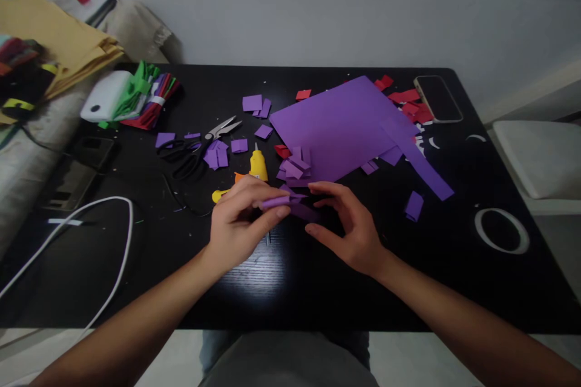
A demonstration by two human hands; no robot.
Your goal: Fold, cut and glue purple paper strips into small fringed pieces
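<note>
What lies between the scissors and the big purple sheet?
Small purple paper pieces, the yellow glue gun and a red scrap lie between them, as the head view shows.

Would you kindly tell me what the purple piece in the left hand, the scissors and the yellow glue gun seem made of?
Purple piece: probably matte paper or card, thin and without shine.
Scissors: the blades look like smooth metal, being silvery; the black handles are probably plastic.
Glue gun: likely smooth plastic, judging by its evenly yellow body.
</note>
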